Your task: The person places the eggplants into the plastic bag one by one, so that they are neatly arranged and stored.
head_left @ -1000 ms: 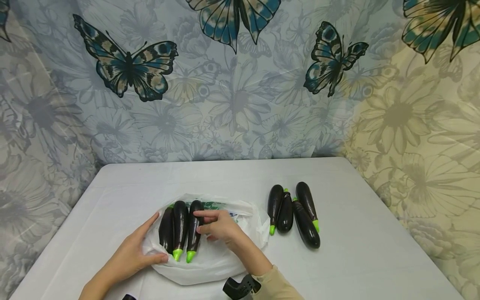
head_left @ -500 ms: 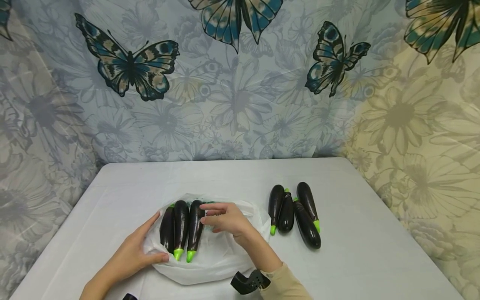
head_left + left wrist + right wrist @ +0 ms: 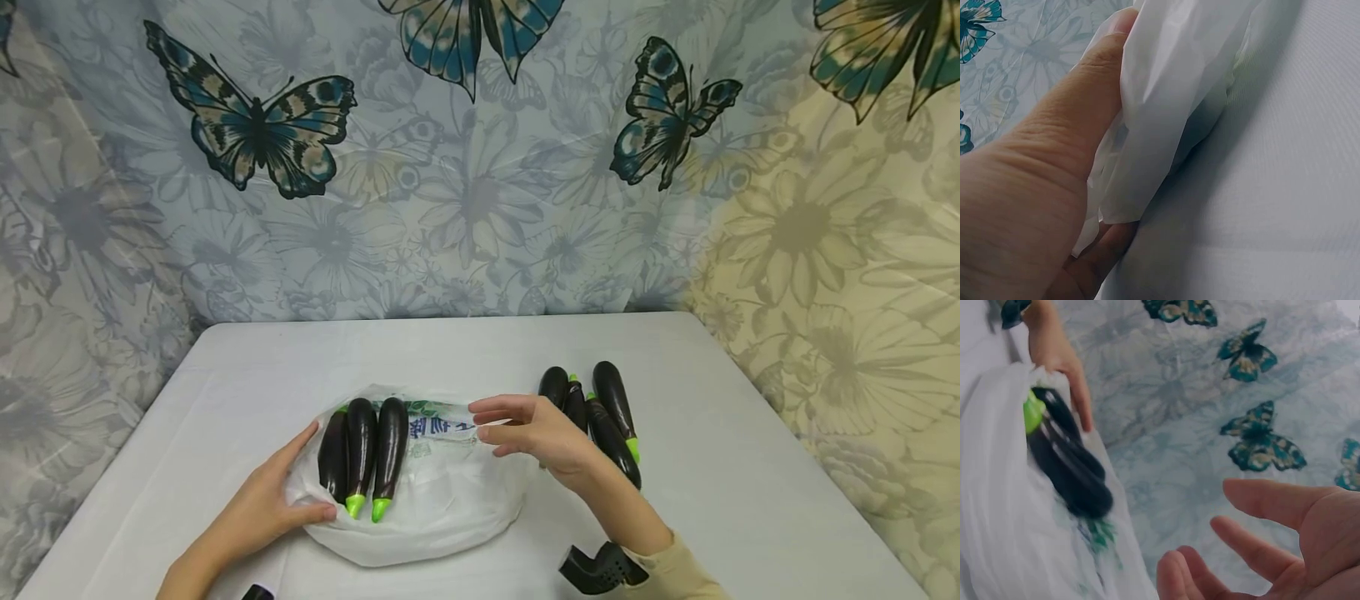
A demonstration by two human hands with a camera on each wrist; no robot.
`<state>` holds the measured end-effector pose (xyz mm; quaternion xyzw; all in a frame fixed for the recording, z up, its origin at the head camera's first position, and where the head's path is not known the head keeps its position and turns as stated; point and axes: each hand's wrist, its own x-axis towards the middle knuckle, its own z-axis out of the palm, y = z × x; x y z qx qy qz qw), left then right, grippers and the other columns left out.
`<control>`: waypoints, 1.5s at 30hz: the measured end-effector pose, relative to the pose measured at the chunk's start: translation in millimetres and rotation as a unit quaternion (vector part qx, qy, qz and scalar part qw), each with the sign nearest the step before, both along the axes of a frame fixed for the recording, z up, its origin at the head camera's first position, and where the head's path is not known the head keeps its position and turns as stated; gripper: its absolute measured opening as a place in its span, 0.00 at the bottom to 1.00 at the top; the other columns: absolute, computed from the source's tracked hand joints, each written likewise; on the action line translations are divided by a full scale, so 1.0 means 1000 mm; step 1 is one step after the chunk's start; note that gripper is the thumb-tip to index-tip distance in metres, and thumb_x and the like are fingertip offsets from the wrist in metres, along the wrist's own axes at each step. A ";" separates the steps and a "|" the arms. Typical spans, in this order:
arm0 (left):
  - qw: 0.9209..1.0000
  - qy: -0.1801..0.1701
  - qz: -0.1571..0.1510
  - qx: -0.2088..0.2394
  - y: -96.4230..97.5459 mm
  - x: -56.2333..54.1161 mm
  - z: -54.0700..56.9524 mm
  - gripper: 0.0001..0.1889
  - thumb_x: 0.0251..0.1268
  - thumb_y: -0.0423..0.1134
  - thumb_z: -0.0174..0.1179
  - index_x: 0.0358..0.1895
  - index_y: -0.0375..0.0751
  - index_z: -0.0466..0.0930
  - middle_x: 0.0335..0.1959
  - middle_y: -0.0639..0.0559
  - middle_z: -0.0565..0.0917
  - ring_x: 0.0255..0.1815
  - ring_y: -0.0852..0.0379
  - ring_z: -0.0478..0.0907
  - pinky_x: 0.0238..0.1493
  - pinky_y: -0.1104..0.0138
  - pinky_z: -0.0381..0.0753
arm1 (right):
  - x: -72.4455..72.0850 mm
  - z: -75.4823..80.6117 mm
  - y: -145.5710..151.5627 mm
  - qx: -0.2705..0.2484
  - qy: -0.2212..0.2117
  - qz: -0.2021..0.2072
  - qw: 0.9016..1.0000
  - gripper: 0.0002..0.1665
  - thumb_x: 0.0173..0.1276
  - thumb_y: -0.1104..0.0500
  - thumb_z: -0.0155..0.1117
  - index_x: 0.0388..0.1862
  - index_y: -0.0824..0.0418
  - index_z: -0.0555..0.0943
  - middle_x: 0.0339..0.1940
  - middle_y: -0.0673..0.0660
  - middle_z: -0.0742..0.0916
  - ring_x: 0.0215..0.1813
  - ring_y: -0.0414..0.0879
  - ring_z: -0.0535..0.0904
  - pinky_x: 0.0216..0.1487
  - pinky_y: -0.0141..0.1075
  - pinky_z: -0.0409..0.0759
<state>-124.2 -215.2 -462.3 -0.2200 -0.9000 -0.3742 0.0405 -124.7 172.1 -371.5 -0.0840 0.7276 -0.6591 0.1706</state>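
Three dark eggplants (image 3: pixel 390 450) with bright green stem ends lie side by side on the left part of a white plastic bag (image 3: pixel 457 508), which has green and blue print. At the bag's left edge, my left hand (image 3: pixel 258 504) grips the plastic; the left wrist view shows a fold of the bag (image 3: pixel 1154 112) between its thumb and fingers. My right hand (image 3: pixel 536 433) hovers past the bag's right edge with spread, relaxed fingers and nothing in them. Behind it, several more eggplants (image 3: pixel 611 387) lie on the table, partly hidden by the hand and forearm.
A white-covered table (image 3: pixel 750 500) carries everything, its far edge close to a curtain (image 3: pixel 480 208) printed with butterflies and flowers. A black wrist mount (image 3: pixel 603 568) sits on the right forearm by the beige sleeve (image 3: pixel 678 575).
My right hand has let go of the rightmost eggplant in the bag and moved right, toward the other eggplants, uncovering the bag's print. The left hand has stayed in place.
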 end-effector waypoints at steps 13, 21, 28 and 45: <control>1.000 -0.005 -0.001 0.002 0.000 -0.001 -0.001 0.59 0.42 0.58 0.78 0.78 0.46 0.54 0.72 0.35 0.63 0.68 0.30 0.62 0.60 0.36 0.63 | 0.000 0.008 0.106 0.071 0.038 -0.124 0.989 0.30 0.68 0.56 0.68 0.63 0.71 0.74 0.62 0.66 0.78 0.60 0.61 0.76 0.53 0.44 0.80; 1.000 -0.004 0.000 0.000 -0.001 0.000 0.000 0.59 0.42 0.58 0.78 0.78 0.45 0.53 0.71 0.34 0.64 0.67 0.29 0.62 0.60 0.35 0.63 | 0.000 0.009 0.149 0.032 0.037 -0.173 0.984 0.22 0.69 0.59 0.67 0.59 0.65 0.78 0.49 0.50 0.84 0.51 0.48 0.81 0.52 0.40 0.81; 1.000 -0.004 0.001 0.000 0.000 0.000 0.000 0.59 0.42 0.57 0.78 0.78 0.45 0.54 0.71 0.33 0.64 0.67 0.29 0.62 0.60 0.35 0.62 | 0.000 0.006 0.169 0.013 0.035 -0.175 0.984 0.15 0.70 0.62 0.65 0.55 0.57 0.82 0.48 0.47 0.84 0.48 0.42 0.82 0.50 0.38 0.81; 1.000 -0.007 0.002 -0.001 -0.001 -0.001 0.000 0.60 0.42 0.58 0.78 0.78 0.46 0.53 0.70 0.32 0.65 0.66 0.28 0.63 0.59 0.35 0.63 | -0.018 -0.020 0.196 0.097 0.030 -0.203 0.974 0.23 0.68 0.59 0.68 0.60 0.64 0.79 0.49 0.51 0.85 0.48 0.40 0.82 0.50 0.42 0.82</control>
